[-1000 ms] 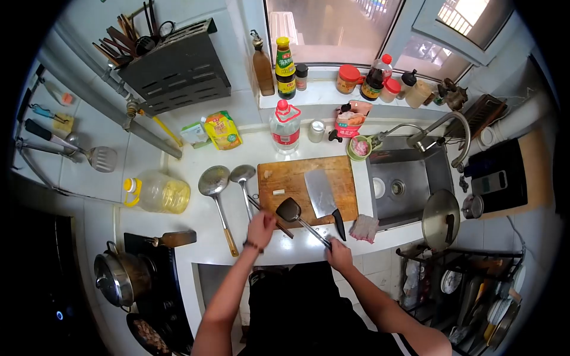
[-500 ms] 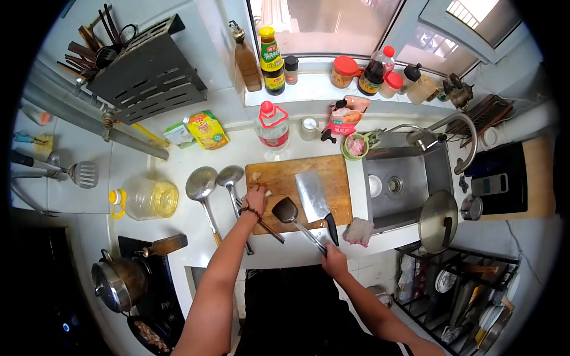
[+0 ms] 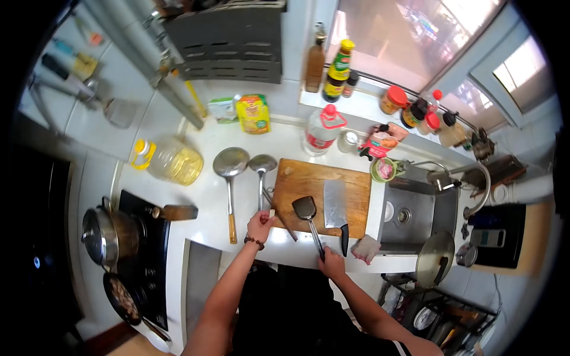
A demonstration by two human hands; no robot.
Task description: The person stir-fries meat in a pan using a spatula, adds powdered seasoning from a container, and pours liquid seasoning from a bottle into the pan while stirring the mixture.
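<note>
My left hand (image 3: 260, 226) pinches a small pale piece (image 3: 272, 213) at the left edge of the wooden cutting board (image 3: 294, 175). In my right hand (image 3: 332, 263) is the handle of a spatula (image 3: 304, 208), whose dark blade lies over the board. A cleaver (image 3: 335, 203) rests on the board to the right of the spatula, its black handle toward me. Chopsticks (image 3: 286, 224) lie aslant across the board's left edge. Left of the board are a ladle (image 3: 263, 164) and a slotted skimmer (image 3: 231, 162). Another small pale piece is near the board's top edge.
On the left, a pot (image 3: 107, 235) and a pan with food (image 3: 123, 298) are at the black stove (image 3: 155, 261). An oil jug (image 3: 176, 163) stands behind. To the right are a cloth (image 3: 366, 249), the sink (image 3: 409, 234) and a glass lid (image 3: 435, 260).
My left hand has drawn back from the board's surface to its left edge, with the pale piece in its fingers. The view has turned left, showing more of the stove and pan.
</note>
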